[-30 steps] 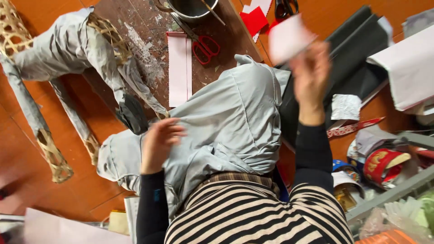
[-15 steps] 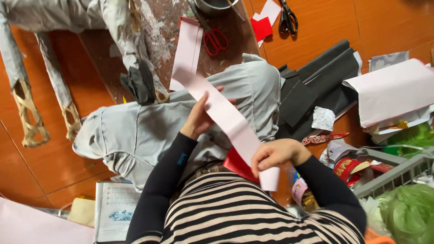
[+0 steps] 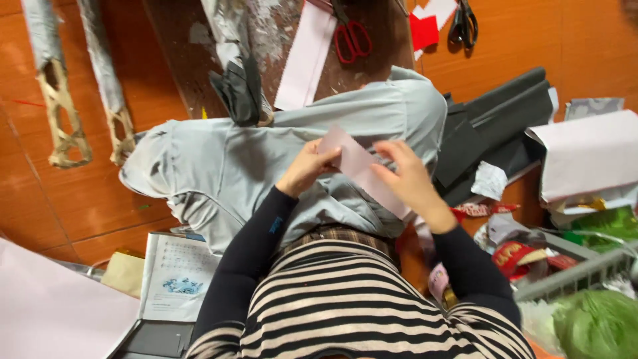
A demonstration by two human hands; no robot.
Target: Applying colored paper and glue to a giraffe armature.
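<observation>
Here, over grey-trousered lap (image 3: 266, 166), pale pink paper strip (image 3: 362, 171) slanting from eleven to five o'clock. Light, floppy, easily creased; best taken by edges. Left hand (image 3: 307, 167) pinching upper end, right hand (image 3: 412, 179) clasping middle edge.

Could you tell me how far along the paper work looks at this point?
Done: one pink strip lies cut on the board beside the red scissors. In hand: the left hand and right hand hold a second pink strip over the lap. Left: uncut pink sheets wait at the right.
</observation>
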